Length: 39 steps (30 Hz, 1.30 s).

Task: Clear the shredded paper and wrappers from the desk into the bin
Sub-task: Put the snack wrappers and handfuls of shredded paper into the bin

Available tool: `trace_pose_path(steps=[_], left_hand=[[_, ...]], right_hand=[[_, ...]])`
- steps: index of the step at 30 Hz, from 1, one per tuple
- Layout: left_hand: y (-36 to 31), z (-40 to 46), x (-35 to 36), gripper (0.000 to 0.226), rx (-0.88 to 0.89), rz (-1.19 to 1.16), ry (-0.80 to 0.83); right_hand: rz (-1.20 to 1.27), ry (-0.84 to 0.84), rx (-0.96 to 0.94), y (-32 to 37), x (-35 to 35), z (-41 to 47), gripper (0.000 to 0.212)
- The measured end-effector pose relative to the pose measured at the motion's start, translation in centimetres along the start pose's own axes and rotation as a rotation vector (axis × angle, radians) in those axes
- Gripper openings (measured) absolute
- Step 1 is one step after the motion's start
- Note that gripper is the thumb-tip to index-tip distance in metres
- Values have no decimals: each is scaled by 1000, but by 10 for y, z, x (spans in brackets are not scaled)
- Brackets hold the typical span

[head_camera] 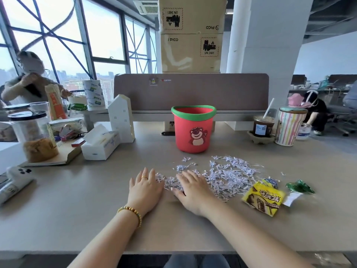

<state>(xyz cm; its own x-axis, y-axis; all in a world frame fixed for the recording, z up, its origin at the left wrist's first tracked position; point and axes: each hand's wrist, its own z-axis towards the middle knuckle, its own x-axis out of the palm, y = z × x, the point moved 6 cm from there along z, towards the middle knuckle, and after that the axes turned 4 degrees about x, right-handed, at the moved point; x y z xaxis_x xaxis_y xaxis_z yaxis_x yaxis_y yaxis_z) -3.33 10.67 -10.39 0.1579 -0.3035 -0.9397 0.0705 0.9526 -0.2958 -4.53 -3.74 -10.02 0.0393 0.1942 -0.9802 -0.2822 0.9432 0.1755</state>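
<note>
White-and-lilac shredded paper [224, 175] lies scattered on the desk [77, 209], near the red bin [193, 130]. Left hand [145, 188] and right hand [191, 190] rest flat, fingers straight, holding nothing. A yellow wrapper [263, 199] and a green wrapper [299, 187] lie to the right.

Bright daylight floods in from the windows [58, 35] on my left, washing them out. The wide lens bends the edges, and the person [25, 80] far left is blurred; shadows stay soft.

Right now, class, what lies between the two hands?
In the head view, shredded paper lies on the desk between the left hand and right hand.
</note>
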Motion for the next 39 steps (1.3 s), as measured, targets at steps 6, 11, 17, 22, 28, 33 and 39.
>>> trace_pose_path(steps=[6, 11, 17, 22, 28, 33, 39], left_hand=[[-4, 22, 8, 60, 67, -22, 30], [-9, 39, 12, 41, 145, -50, 47], [-14, 45, 11, 30, 226, -12, -90], [-16, 47, 10, 26, 234, 11, -110], [-22, 44, 7, 33, 290, 43, -145], [-26, 42, 0, 40, 297, 42, -241], [-27, 50, -1, 45, 268, 54, -205]], right_hand=[[8, 38, 39, -5, 15, 19, 61], [-23, 52, 22, -10, 15, 37, 59], [-24, 62, 29, -21, 5, 49, 56], [-94, 39, 11, -17, -3, 49, 48], [-90, 41, -7, -13, -1, 51, 32], [-117, 10, -15, -12, -4, 53, 29], [-13, -14, 21, -21, -7, 58, 22]])
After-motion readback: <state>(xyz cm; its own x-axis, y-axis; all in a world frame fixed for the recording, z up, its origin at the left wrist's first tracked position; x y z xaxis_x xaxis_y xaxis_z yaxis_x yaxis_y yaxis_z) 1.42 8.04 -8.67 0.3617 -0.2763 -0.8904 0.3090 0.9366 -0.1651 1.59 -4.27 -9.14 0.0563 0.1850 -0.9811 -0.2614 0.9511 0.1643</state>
